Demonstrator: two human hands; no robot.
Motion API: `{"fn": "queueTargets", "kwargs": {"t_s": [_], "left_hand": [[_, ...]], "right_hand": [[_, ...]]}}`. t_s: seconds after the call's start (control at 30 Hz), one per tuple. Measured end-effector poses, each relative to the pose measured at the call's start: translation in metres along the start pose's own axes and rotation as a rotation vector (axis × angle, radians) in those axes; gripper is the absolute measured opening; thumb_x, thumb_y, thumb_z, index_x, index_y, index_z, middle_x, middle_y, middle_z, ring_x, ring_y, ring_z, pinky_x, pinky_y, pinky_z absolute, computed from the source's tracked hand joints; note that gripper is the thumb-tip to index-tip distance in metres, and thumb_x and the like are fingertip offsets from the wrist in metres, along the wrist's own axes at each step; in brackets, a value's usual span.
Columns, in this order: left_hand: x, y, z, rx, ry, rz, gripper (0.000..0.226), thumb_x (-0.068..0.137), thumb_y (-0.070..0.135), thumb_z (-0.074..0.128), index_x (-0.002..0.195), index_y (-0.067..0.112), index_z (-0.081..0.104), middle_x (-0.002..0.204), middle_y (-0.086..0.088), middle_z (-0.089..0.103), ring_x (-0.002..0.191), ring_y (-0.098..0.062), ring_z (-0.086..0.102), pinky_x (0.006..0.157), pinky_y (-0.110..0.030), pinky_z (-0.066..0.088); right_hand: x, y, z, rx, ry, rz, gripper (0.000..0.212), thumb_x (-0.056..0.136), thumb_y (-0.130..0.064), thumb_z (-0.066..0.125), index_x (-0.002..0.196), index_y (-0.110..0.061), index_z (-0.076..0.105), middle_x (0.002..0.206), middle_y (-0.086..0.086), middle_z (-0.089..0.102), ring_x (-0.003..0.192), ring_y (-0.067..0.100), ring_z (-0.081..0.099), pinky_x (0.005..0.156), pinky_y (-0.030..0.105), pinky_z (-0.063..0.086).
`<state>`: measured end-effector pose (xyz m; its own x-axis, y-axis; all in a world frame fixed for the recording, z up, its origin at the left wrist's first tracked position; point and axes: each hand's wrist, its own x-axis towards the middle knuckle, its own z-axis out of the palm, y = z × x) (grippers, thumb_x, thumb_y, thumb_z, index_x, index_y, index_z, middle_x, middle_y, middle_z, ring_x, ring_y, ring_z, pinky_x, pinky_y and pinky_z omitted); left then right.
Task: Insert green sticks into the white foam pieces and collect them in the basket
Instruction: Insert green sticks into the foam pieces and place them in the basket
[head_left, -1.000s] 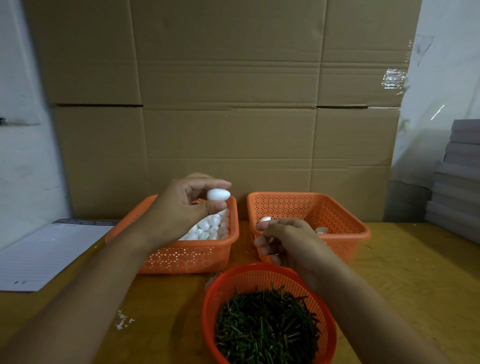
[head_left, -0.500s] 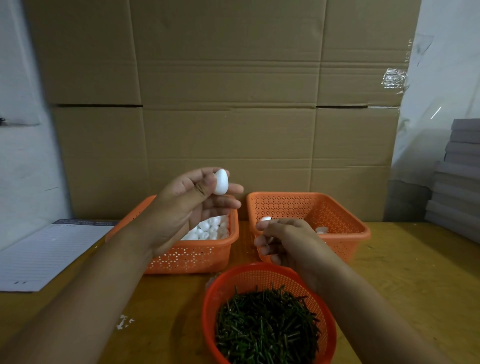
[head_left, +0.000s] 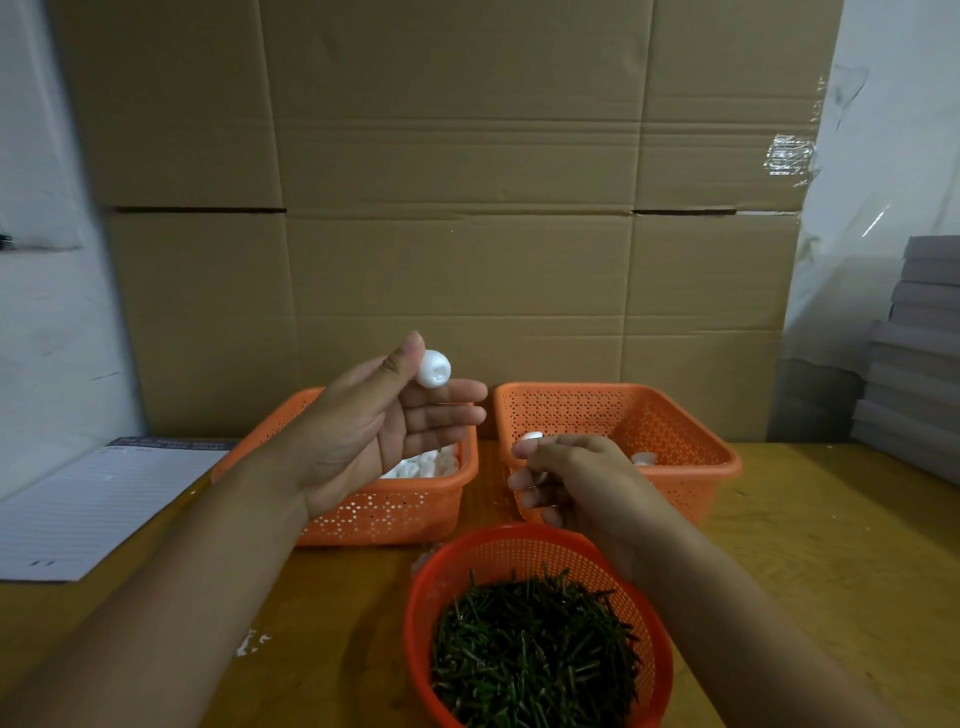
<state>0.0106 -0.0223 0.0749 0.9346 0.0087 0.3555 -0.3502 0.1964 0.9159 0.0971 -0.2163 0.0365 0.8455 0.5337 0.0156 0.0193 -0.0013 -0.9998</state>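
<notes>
Observation: since a second ago the left hand (head_left: 384, 426) has risen from the rim of the supply basket and rolled palm-up. The white foam piece (head_left: 433, 368), earlier held lengthwise, now shows its blunt end toward the person, pinched between the thumb and the tip of the forefinger. The other fingers lie extended beneath it.

The right hand (head_left: 566, 478) has not shifted in that time. It hangs curled above the gap between the two rectangular baskets. Its fingers appear closed on something small, and a white shape shows at the fingertips, but I cannot tell whether this is held or lies in the basket behind.

Assessment: the turn presents the foam's end face for insertion, so the piece looks ready to receive a stick. No stick is yet visibly in it.

Condition of the piece: small, egg-shaped, matt white, with a shallow dimpled recess in the exposed end. It is held clear of everything, above the left orange basket (head_left: 363, 514), which holds a heap of like pieces.

The right orange basket (head_left: 685, 467) holds only a few white pieces, so collection is judged to be at an early stage. The green sticks (head_left: 535, 649) lie heaped in the round red basket (head_left: 519, 551) nearest the person, just below the right wrist.
</notes>
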Motion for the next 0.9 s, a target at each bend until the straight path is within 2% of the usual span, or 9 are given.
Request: {"fn": "queueTargets", "kwargs": {"t_s": [0.13, 0.23, 0.33, 0.4, 0.47, 0.5, 0.67, 0.8, 0.9], "left_hand": [[0.001, 0.0, -0.002, -0.025, 0.003, -0.011, 0.033, 0.092, 0.052, 0.055, 0.089, 0.02, 0.062, 0.115, -0.018, 0.073, 0.099, -0.024, 0.074, 0.074, -0.027, 0.059], [0.002, 0.0, 0.0, -0.018, 0.013, -0.01, 0.03, 0.09, 0.05, 0.059, 0.081, 0.023, 0.067, 0.116, -0.02, 0.072, 0.1, -0.026, 0.074, 0.073, -0.027, 0.059], [0.003, -0.001, 0.0, -0.017, 0.042, -0.015, 0.029, 0.094, 0.045, 0.057, 0.079, 0.024, 0.07, 0.115, -0.021, 0.072, 0.099, -0.028, 0.074, 0.071, -0.028, 0.059], [0.003, -0.001, 0.0, 0.005, 0.054, -0.014, 0.031, 0.097, 0.043, 0.054, 0.076, 0.026, 0.07, 0.116, -0.02, 0.072, 0.1, -0.028, 0.074, 0.072, -0.028, 0.059], [0.003, -0.001, -0.001, 0.007, 0.056, -0.013, 0.032, 0.099, 0.042, 0.053, 0.077, 0.028, 0.071, 0.117, -0.02, 0.072, 0.1, -0.029, 0.074, 0.073, -0.028, 0.059], [0.003, -0.001, -0.001, 0.0, 0.056, -0.015, 0.032, 0.099, 0.042, 0.053, 0.077, 0.028, 0.071, 0.117, -0.021, 0.072, 0.1, -0.029, 0.074, 0.072, -0.028, 0.059], [0.003, -0.001, -0.001, -0.007, 0.046, -0.028, 0.031, 0.098, 0.044, 0.054, 0.079, 0.026, 0.071, 0.116, -0.021, 0.072, 0.097, -0.028, 0.074, 0.071, -0.028, 0.059], [0.003, -0.002, -0.001, -0.005, 0.043, -0.029, 0.029, 0.096, 0.046, 0.058, 0.08, 0.026, 0.072, 0.117, -0.021, 0.071, 0.098, -0.028, 0.074, 0.071, -0.029, 0.059], [0.003, -0.002, -0.002, 0.004, 0.038, -0.027, 0.026, 0.09, 0.051, 0.066, 0.081, 0.026, 0.072, 0.118, -0.021, 0.071, 0.098, -0.029, 0.074, 0.071, -0.029, 0.059]], "right_hand": [[-0.001, 0.0, -0.002, -0.072, -0.096, 0.007, 0.016, 0.095, -0.009, 0.055, 0.104, -0.008, 0.068, 0.077, 0.005, 0.074, 0.058, 0.01, 0.062, 0.048, 0.02, 0.044], [-0.006, 0.0, -0.002, -0.36, -0.357, 0.057, 0.012, 0.092, -0.014, 0.064, 0.101, -0.012, 0.07, 0.089, 0.006, 0.077, 0.062, 0.01, 0.063, 0.049, 0.017, 0.043], [-0.013, -0.002, 0.004, -0.725, -0.532, -0.001, 0.011, 0.091, -0.022, 0.069, 0.101, -0.023, 0.073, 0.087, -0.007, 0.073, 0.068, 0.001, 0.062, 0.056, 0.015, 0.044], [-0.016, -0.003, 0.01, -0.996, -0.602, -0.082, 0.025, 0.089, -0.029, 0.072, 0.114, -0.025, 0.072, 0.101, -0.01, 0.071, 0.082, -0.003, 0.063, 0.068, 0.014, 0.048], [-0.019, -0.005, 0.013, -1.221, -0.667, -0.081, 0.041, 0.087, -0.036, 0.073, 0.127, -0.028, 0.066, 0.124, -0.008, 0.065, 0.11, 0.007, 0.06, 0.09, 0.023, 0.047], [-0.021, -0.006, 0.014, -1.273, -0.694, -0.056, 0.045, 0.087, -0.038, 0.073, 0.13, -0.029, 0.064, 0.129, -0.007, 0.062, 0.117, 0.011, 0.057, 0.094, 0.027, 0.045], [-0.025, -0.003, 0.017, -1.301, -0.735, -0.068, 0.031, 0.087, -0.029, 0.073, 0.117, -0.026, 0.071, 0.12, -0.004, 0.067, 0.11, 0.013, 0.061, 0.097, 0.032, 0.048], [-0.022, 0.001, 0.015, -1.237, -0.669, -0.129, 0.016, 0.087, -0.019, 0.072, 0.101, -0.021, 0.077, 0.103, -0.004, 0.074, 0.089, 0.004, 0.061, 0.086, 0.024, 0.049], [-0.019, 0.002, 0.013, -1.193, -0.598, -0.17, 0.014, 0.085, -0.021, 0.074, 0.099, -0.02, 0.079, 0.099, -0.004, 0.076, 0.092, 0.007, 0.066, 0.09, 0.028, 0.053]]}}
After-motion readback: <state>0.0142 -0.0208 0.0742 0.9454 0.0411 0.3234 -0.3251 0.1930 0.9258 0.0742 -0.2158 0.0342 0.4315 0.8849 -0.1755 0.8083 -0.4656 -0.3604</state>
